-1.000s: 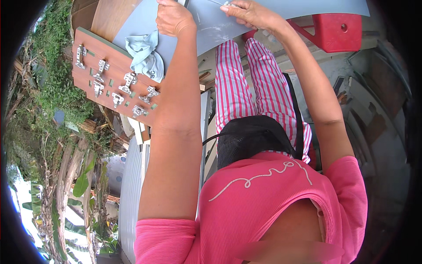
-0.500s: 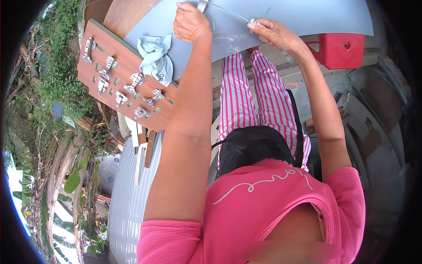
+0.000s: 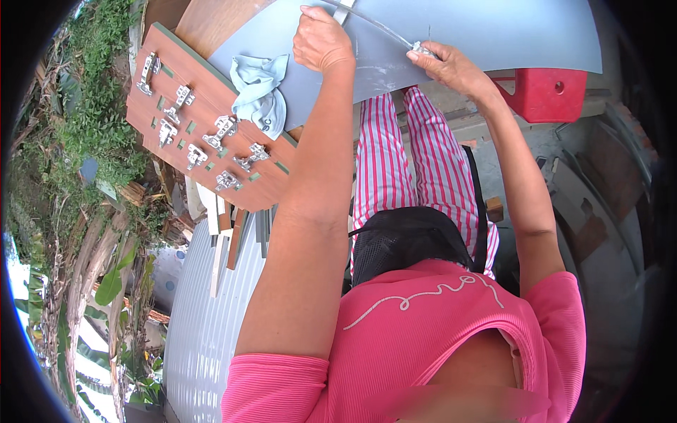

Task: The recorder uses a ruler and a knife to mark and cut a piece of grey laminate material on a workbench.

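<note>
My left hand [image 3: 322, 41] is closed above the blue-grey sheet [image 3: 493, 35]; what it grips is hidden. Beside its knuckles lies a short silver-white strip [image 3: 343, 10]. My right hand [image 3: 448, 67] pinches a small silver-white piece [image 3: 422, 48] between thumb and fingers, over the sheet's near edge. From that piece a thin, pale strand [image 3: 381, 27] runs up and left, past my left hand, and out at the top edge; whether it is wire, cord or rod I cannot tell. Whitish smears mark the sheet between my hands.
On the left, a reddish-brown board [image 3: 166, 92] with rectangular cut-outs carries several metal cabinet hinges [image 3: 224, 130]. A light-blue cloth [image 3: 259, 95] lies between board and sheet. A red plastic stool [image 3: 550, 95] stands under the sheet's right side. Wood strips [image 3: 220, 261] lie on corrugated sheeting [image 3: 201, 317].
Both hands sit slightly lower and further right in view, as does most of the scene. The strand between them shows longer. Both hands stay closed.
</note>
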Action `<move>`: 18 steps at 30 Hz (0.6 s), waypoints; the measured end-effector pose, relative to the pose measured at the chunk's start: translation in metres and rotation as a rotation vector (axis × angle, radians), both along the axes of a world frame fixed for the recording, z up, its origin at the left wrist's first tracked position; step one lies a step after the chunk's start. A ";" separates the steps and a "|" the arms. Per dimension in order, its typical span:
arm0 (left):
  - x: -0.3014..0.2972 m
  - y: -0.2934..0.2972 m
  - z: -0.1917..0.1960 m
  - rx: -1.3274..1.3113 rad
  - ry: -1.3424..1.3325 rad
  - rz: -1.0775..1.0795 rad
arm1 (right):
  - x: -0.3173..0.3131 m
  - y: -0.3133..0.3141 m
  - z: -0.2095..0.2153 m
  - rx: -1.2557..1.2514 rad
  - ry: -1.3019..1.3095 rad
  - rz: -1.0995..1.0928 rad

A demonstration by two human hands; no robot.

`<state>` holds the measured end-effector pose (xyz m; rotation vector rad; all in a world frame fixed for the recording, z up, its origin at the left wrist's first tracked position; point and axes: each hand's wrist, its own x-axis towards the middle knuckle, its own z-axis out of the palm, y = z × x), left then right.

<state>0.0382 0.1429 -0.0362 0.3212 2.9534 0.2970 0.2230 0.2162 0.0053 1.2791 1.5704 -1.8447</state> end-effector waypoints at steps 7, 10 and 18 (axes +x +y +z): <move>0.003 0.003 0.001 0.005 0.040 -0.004 | 0.003 0.006 -0.006 -0.010 -0.012 -0.013; -0.003 -0.004 -0.003 0.005 0.070 -0.014 | 0.003 0.011 0.011 -0.108 0.007 0.052; 0.001 0.003 0.000 -0.027 0.026 0.028 | -0.025 0.004 -0.002 0.069 0.080 -0.001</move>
